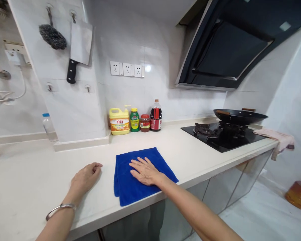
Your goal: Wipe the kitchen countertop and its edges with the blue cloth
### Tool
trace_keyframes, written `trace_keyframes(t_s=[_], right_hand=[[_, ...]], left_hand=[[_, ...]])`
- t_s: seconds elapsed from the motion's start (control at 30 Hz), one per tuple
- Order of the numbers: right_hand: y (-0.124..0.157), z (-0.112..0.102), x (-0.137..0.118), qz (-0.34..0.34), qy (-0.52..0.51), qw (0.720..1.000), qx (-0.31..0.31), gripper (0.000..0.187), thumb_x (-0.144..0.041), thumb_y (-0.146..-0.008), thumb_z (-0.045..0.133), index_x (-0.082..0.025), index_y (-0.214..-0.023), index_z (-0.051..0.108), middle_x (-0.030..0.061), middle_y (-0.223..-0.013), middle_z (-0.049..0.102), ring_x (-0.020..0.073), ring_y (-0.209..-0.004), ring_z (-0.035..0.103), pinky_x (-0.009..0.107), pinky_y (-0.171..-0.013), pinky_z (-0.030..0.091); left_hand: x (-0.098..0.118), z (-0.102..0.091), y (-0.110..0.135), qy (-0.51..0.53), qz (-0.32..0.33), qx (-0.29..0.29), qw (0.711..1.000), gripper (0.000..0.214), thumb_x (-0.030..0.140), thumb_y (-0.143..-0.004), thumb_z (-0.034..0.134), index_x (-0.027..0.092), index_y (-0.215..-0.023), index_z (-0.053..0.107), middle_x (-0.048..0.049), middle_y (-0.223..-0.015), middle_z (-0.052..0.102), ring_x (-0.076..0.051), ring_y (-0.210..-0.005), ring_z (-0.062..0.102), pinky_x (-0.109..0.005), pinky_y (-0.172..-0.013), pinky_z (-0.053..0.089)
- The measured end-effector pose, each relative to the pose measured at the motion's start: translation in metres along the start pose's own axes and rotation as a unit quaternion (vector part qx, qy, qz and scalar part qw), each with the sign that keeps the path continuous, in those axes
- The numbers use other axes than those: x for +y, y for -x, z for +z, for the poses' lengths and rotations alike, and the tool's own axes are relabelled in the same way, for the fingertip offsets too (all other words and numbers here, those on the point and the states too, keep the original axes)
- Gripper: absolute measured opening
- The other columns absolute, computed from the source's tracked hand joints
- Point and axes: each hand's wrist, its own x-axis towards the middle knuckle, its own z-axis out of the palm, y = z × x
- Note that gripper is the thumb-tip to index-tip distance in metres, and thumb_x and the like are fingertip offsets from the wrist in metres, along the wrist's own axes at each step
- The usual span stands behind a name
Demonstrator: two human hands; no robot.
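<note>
My right hand (145, 171) lies flat on a folded blue microfiber cloth (127, 189), fingers spread and pressing down, without gripping it. The cloth sits near the front edge of the cream stone countertop (45, 174), and one corner hangs slightly past that edge. To its left, my left hand (85, 179) rests on the bare countertop, fingers loosely curled and holding nothing. A metal bangle (60, 210) circles my left wrist.
Behind the cloth stand a yellow dish soap jug (119, 121), a green bottle (134, 119), a sauce jar (144, 123) and a soy sauce bottle (156, 116). To the right, a black wok (239, 116) sits on a gas hob (220, 137). A cleaver (79, 48) hangs on the wall.
</note>
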Motion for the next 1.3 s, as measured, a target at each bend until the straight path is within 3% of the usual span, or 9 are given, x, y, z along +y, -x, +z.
trace_keyframes(t_s=[0.2, 0.53, 0.7, 0.83, 0.93, 1.03, 1.13, 1.3], right_hand=[[0.022, -0.026, 0.047, -0.040, 0.008, 0.999, -0.004, 0.055, -0.055, -0.105, 0.030, -0.031, -0.154, 0.039, -0.0013, -0.163, 0.032, 0.0190, -0.153, 0.020, 0.048, -0.130, 0.007], [0.087, -0.072, 0.150, 0.006, 0.042, 0.999, 0.019, 0.057, -0.055, -0.104, 0.028, -0.030, -0.155, 0.038, -0.0012, -0.163, 0.033, 0.0196, -0.153, 0.021, 0.047, -0.129, 0.008], [0.122, -0.090, 0.200, 0.059, 0.067, 0.996, 0.031, 0.059, -0.054, -0.102, 0.028, -0.029, -0.155, 0.038, -0.0015, -0.163, 0.034, 0.0194, -0.153, 0.022, 0.044, -0.129, 0.008], [0.134, -0.093, 0.229, 0.132, 0.101, 0.984, 0.058, 0.064, -0.056, -0.100, 0.027, -0.025, -0.156, 0.035, 0.0026, -0.164, 0.031, 0.0220, -0.153, 0.021, 0.046, -0.129, 0.012], [0.135, -0.088, 0.233, 0.161, 0.131, 0.976, 0.068, 0.068, -0.055, -0.100, 0.025, -0.022, -0.159, 0.029, 0.0047, -0.166, 0.024, 0.0241, -0.154, 0.019, 0.048, -0.128, 0.016], [0.133, -0.081, 0.219, 0.188, 0.164, 0.968, 0.041, 0.066, -0.053, -0.101, 0.022, -0.023, -0.159, 0.027, 0.0020, -0.167, 0.021, 0.0274, -0.155, 0.013, 0.053, -0.128, 0.014], [0.128, -0.074, 0.192, 0.220, 0.179, 0.959, 0.010, 0.067, -0.054, -0.100, 0.021, -0.025, -0.161, 0.022, -0.0013, -0.168, 0.016, 0.0319, -0.155, 0.007, 0.057, -0.128, 0.012], [0.101, -0.059, 0.134, 0.228, 0.178, 0.957, -0.020, 0.068, -0.052, -0.101, 0.019, -0.021, -0.162, 0.017, 0.0008, -0.169, 0.010, 0.0366, -0.155, 0.003, 0.060, -0.127, 0.008]], left_hand=[[-0.006, 0.000, -0.008, 0.000, -0.016, -0.009, 1.000, 0.050, 0.050, -0.088, 0.027, 0.031, -0.118, 0.062, -0.0062, -0.108, 0.069, -0.031, -0.106, 0.061, -0.043, -0.089, 0.044], [-0.010, -0.002, -0.015, -0.004, -0.041, -0.015, 0.999, 0.049, 0.053, -0.091, 0.029, 0.031, -0.120, 0.061, -0.0063, -0.109, 0.069, -0.031, -0.106, 0.060, -0.043, -0.091, 0.043], [-0.007, -0.002, -0.014, -0.003, -0.046, -0.012, 0.999, 0.047, 0.051, -0.092, 0.029, 0.030, -0.119, 0.062, -0.0061, -0.106, 0.069, -0.030, -0.103, 0.061, -0.042, -0.089, 0.044], [-0.004, -0.001, -0.013, -0.017, -0.041, -0.013, 0.999, 0.048, 0.051, -0.089, 0.029, 0.031, -0.119, 0.061, -0.0068, -0.106, 0.069, -0.031, -0.103, 0.061, -0.042, -0.087, 0.043], [-0.003, 0.000, -0.012, -0.028, -0.038, -0.003, 0.999, 0.048, 0.051, -0.088, 0.028, 0.031, -0.116, 0.062, -0.0074, -0.105, 0.069, -0.032, -0.102, 0.061, -0.043, -0.085, 0.043], [-0.002, 0.003, -0.011, -0.024, -0.034, 0.000, 0.999, 0.047, 0.048, -0.088, 0.028, 0.030, -0.115, 0.063, -0.0079, -0.106, 0.069, -0.033, -0.105, 0.061, -0.044, -0.087, 0.044], [0.000, 0.007, -0.010, -0.020, -0.023, 0.011, 0.999, 0.045, 0.045, -0.088, 0.029, 0.028, -0.114, 0.062, -0.0080, -0.114, 0.069, -0.033, -0.108, 0.061, -0.047, -0.090, 0.044], [0.004, 0.009, -0.005, -0.030, -0.003, 0.026, 0.999, 0.041, 0.041, -0.091, 0.026, 0.027, -0.114, 0.057, -0.0062, -0.123, 0.065, -0.032, -0.111, 0.059, -0.049, -0.093, 0.044]])
